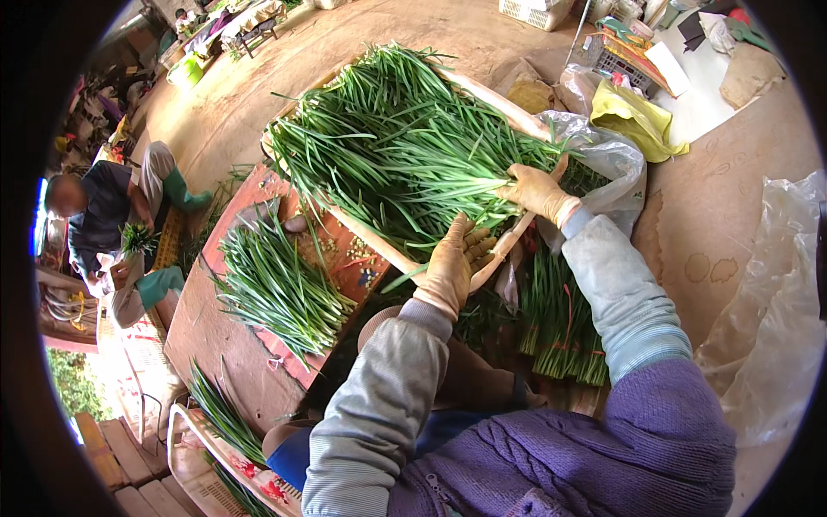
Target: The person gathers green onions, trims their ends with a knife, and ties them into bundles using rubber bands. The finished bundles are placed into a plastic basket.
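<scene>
A pale-rimmed plastic crate (pixel 497 103) full of long green leaves, apparently garlic chives (pixel 387 129), lies in front of me. My right hand (pixel 539 190), in a tan glove, rests on the pale stem ends at the crate's near right; whether it grips them is unclear. My left hand (pixel 455 258), gloved too, is at the crate's near edge, palm turned up and fingers apart, holding nothing. Left of the crate, a loose pile of chives (pixel 284 284) lies on a red and brown board (pixel 226 349). Tied bundles of chives (pixel 562 323) stand below my right forearm.
At the left sits another person (pixel 106 213) holding a small bunch of greens. A basket (pixel 187 439) with chives is at lower left. Clear plastic sheeting (pixel 762 310) lies at the right; a clear bag (pixel 620 161) and a yellow-green bag (pixel 627 116) are beside the crate.
</scene>
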### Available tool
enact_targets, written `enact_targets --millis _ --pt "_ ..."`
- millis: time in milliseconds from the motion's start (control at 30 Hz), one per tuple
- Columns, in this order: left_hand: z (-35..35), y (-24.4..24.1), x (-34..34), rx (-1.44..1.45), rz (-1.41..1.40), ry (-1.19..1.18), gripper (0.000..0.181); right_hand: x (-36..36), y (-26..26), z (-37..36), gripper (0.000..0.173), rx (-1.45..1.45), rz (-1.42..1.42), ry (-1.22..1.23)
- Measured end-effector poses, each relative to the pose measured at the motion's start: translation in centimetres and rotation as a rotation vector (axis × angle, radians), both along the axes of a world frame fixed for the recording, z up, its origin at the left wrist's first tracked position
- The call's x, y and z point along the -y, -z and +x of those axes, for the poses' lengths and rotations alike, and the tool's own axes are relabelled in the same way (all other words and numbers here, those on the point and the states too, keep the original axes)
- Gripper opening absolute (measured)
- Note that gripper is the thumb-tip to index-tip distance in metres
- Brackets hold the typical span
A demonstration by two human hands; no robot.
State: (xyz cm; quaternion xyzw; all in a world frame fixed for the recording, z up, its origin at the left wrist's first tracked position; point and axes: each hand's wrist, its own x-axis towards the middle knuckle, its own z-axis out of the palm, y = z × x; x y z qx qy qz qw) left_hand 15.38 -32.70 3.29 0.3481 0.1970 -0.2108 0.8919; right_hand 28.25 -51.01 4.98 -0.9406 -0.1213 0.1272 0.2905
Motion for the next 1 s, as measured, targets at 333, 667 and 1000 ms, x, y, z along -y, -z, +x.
enact_targets --millis 333,667,1000 --pt "3.7 4.7 -0.5 -0.251 -0.128 -0.158 0.025 -2.6 -0.8 -7.5 0.024 0.010 0.403 -0.235" --pt "3.3 2.9 -0.9 -0.272 0.084 -0.170 0.020 1.0 2.3 -3.1 0.024 0.342 -0.287 -0.303" --pt "3.6 4.9 -0.7 -0.230 0.071 -0.175 0.019 -3.8 0.4 -5.2 0.025 0.154 -0.498 -0.453"
